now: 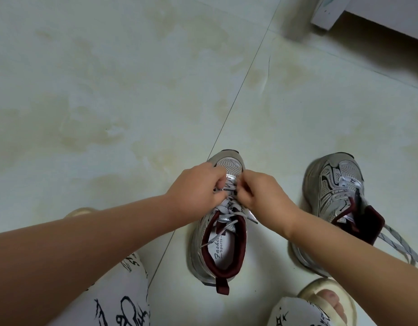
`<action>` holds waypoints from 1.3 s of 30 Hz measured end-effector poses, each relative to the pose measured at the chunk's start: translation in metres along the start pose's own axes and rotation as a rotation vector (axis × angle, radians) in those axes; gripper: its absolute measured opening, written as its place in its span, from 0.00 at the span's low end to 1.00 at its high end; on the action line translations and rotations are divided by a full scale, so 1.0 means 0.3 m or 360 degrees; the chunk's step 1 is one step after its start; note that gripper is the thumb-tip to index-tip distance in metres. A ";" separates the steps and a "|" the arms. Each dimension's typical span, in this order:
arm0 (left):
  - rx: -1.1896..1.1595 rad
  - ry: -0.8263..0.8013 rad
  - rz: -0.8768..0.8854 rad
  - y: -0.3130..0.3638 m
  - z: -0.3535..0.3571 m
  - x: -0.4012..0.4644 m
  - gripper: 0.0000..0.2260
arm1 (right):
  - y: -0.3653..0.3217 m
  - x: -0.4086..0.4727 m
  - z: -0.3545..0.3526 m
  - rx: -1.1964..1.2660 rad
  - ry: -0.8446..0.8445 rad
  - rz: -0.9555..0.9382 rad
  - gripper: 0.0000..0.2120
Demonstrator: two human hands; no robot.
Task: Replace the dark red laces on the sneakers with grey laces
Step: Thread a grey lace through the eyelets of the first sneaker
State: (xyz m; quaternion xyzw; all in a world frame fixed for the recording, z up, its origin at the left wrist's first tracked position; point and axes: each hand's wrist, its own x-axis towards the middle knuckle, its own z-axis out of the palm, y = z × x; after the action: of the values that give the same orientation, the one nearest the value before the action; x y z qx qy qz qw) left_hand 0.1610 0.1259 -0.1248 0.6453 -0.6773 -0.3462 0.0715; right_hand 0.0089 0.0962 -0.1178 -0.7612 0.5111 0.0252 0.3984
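From the head camera we look straight down at a pale tiled floor (109, 90) with two silver-and-white sneakers standing toes away from us. The nearer sneaker (218, 243), in the middle of the view, has a dark red collar and a printed insole showing. Both our hands meet over its lower eyelets, just behind the toe. Our left hand (196, 187) has its fingers curled and pinches the grey lace (226, 214) on the left side of the tongue; our right hand (259, 192) curls in the same way and pinches the lace on the right side. The grey lace already crosses the shoe in several rows, and its loose ends trail down over the shoe's opening.

The second sneaker (337, 191) stands well apart to the right, partly hidden by our right forearm. It carries a grey speckled lace too, and its long ends (396, 245) run off along the floor toward the lower right. We see no dark red lace anywhere.

We judge that we are part-way through threading or tightening the grey lace on the middle sneaker. The next move seems to call for pulling both sides even, then feeding the ends through the remaining upper eyelets.

Our patterned trouser knees, a pale sandal (328, 300) and a white furniture corner (328, 15) frame the scene
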 end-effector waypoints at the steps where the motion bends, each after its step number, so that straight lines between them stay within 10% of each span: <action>1: 0.0040 -0.0030 0.0018 0.004 -0.004 -0.002 0.04 | 0.009 -0.003 0.006 0.0086 0.0039 0.0027 0.05; 9: 0.0728 -0.0348 0.0124 0.071 -0.027 0.041 0.08 | 0.007 0.021 0.012 0.0035 -0.0051 0.0012 0.08; 20: -0.0177 -0.0002 -0.0097 -0.001 -0.041 -0.029 0.11 | -0.024 -0.001 -0.013 0.0237 -0.0102 0.0224 0.07; 39: -0.0739 -0.0240 -0.0362 -0.056 -0.046 -0.070 0.05 | 0.009 -0.046 0.005 0.0088 -0.0045 0.0100 0.09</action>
State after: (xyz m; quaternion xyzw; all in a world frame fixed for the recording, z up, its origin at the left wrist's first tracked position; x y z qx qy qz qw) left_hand 0.1857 0.1412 -0.1165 0.6560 -0.5063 -0.5450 0.1276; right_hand 0.0006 0.1072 -0.1142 -0.7331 0.5295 0.0344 0.4254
